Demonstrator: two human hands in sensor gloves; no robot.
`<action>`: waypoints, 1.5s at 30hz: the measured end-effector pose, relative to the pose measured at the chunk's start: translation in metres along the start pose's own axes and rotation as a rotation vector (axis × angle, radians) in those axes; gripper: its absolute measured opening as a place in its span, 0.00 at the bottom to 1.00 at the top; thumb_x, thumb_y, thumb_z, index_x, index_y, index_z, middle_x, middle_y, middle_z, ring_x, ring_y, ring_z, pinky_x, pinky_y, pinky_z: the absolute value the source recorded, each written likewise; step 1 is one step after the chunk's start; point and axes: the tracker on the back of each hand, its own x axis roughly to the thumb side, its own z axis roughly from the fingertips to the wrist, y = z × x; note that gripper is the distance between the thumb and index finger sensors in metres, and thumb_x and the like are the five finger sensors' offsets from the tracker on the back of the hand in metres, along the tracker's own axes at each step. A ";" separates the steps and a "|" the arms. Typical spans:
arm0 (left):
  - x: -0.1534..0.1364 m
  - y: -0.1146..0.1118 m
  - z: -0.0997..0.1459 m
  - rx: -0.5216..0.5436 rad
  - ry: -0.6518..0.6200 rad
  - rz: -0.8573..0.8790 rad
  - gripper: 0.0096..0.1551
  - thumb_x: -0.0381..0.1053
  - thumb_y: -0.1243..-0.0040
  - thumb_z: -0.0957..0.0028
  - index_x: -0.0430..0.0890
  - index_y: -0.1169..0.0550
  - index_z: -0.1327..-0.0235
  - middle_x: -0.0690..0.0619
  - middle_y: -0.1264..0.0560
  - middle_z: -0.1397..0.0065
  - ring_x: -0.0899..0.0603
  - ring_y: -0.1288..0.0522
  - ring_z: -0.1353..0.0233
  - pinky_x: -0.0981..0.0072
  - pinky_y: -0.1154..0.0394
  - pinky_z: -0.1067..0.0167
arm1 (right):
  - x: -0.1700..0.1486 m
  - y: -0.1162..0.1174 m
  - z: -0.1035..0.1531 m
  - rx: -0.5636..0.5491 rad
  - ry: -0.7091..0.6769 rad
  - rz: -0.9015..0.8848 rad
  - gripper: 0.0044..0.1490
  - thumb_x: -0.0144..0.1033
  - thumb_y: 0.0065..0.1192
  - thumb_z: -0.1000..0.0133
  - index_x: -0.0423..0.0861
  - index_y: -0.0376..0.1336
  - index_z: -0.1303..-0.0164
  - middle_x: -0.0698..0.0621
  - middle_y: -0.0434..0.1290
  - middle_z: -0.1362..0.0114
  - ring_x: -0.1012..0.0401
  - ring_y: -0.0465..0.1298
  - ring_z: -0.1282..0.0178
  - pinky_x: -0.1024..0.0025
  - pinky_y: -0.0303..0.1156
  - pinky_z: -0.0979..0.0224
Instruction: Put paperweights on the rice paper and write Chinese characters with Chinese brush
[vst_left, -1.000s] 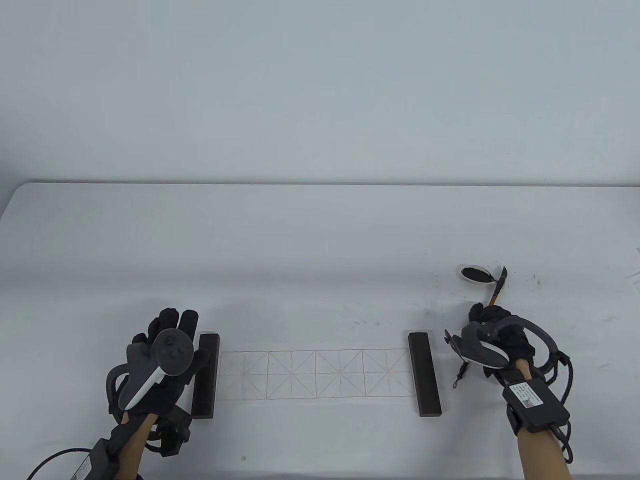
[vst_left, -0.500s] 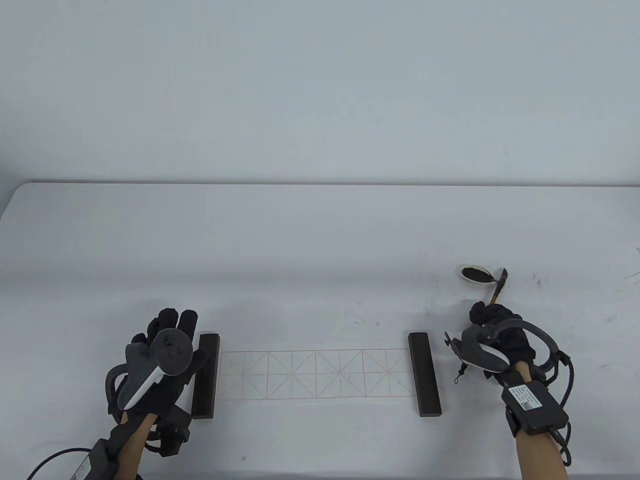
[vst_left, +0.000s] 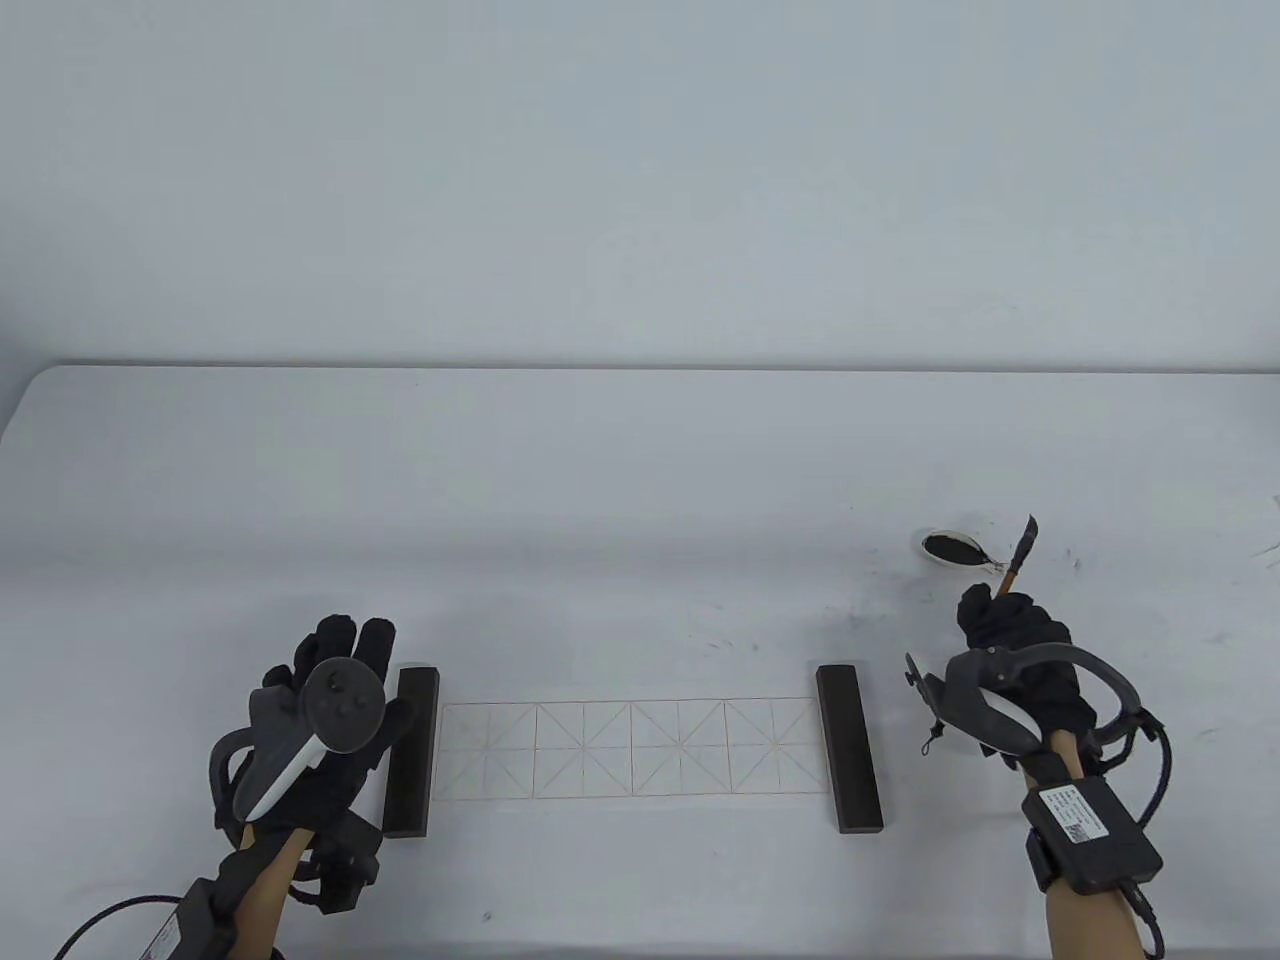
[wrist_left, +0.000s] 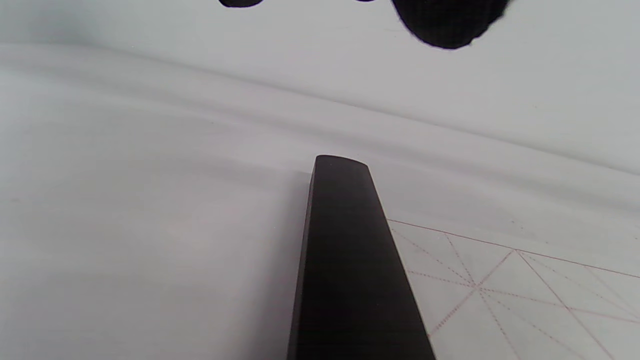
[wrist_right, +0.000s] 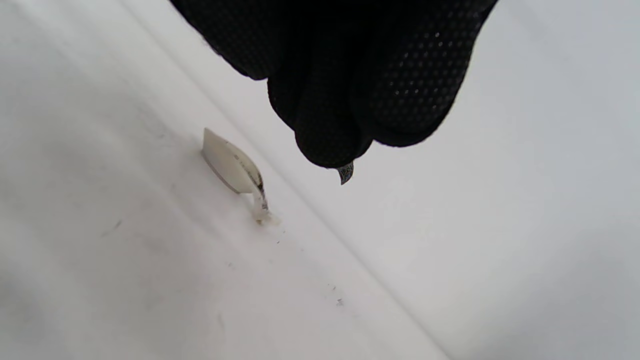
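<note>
The rice paper (vst_left: 635, 747) with its red grid lies near the front edge, and its corner shows in the left wrist view (wrist_left: 515, 300). A dark paperweight (vst_left: 412, 750) (wrist_left: 350, 270) lies on its left end and a second paperweight (vst_left: 849, 748) on its right end. My left hand (vst_left: 340, 680) lies flat with straight fingers beside the left paperweight, the thumb at its edge. My right hand (vst_left: 1000, 625) grips the brush (vst_left: 1018, 556), whose black tip (wrist_right: 345, 172) points up and away, just right of the ink dish (vst_left: 950, 548) (wrist_right: 232, 165).
Ink specks and smears mark the table (vst_left: 640, 480) around the dish and towards the right edge. The table's far edge meets a plain pale wall.
My right hand has shifted to the right and carried the brush tip up and off the ink dish's right rim. The left hand and both paperweights have stayed put.
</note>
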 end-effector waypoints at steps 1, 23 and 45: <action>0.000 0.000 0.000 0.000 0.000 0.000 0.49 0.64 0.55 0.43 0.64 0.61 0.13 0.49 0.64 0.07 0.36 0.59 0.07 0.40 0.63 0.15 | -0.004 -0.003 0.000 -0.001 0.022 -0.016 0.28 0.29 0.58 0.41 0.47 0.56 0.30 0.43 0.73 0.35 0.56 0.81 0.43 0.63 0.80 0.44; 0.000 -0.001 0.001 0.011 -0.018 -0.004 0.49 0.64 0.55 0.43 0.63 0.61 0.13 0.49 0.64 0.07 0.36 0.59 0.07 0.40 0.63 0.16 | -0.097 -0.066 0.008 -0.063 0.455 -0.759 0.30 0.37 0.61 0.42 0.40 0.60 0.31 0.42 0.78 0.42 0.57 0.83 0.50 0.65 0.81 0.50; 0.001 -0.003 -0.001 -0.019 -0.017 -0.007 0.49 0.64 0.55 0.43 0.63 0.61 0.13 0.49 0.64 0.07 0.36 0.59 0.07 0.39 0.63 0.16 | -0.091 0.029 0.006 -0.103 0.983 -1.320 0.26 0.48 0.63 0.44 0.42 0.70 0.47 0.47 0.85 0.55 0.61 0.86 0.65 0.74 0.83 0.64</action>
